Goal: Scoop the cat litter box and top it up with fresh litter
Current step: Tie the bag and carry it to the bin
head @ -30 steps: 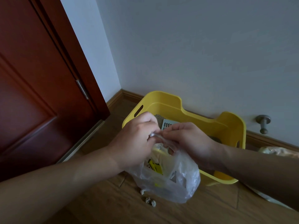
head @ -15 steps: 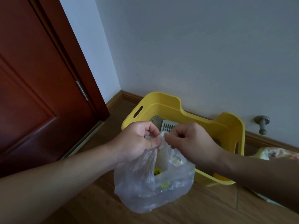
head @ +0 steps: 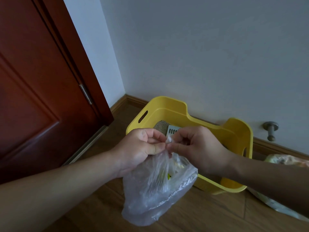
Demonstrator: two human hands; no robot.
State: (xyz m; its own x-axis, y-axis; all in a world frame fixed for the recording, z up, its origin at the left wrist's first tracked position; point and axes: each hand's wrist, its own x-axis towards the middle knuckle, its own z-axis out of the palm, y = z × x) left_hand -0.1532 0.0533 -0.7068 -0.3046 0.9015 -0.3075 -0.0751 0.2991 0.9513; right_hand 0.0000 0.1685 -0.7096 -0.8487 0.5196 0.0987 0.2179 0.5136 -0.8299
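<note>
Hanging above the wood floor (head: 93,206), a clear plastic bag (head: 155,195) is pinched at its neck by left hand (head: 140,149) and right hand (head: 199,148); behind, the yellow litter box (head: 234,131) is set against the wall.

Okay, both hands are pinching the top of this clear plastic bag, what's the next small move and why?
Probably pull the knot tight. The left hand and right hand both pinch the twisted neck of the clear plastic bag, which hangs full in front of the yellow plastic litter box; closing it should keep the contents from spilling.
</note>
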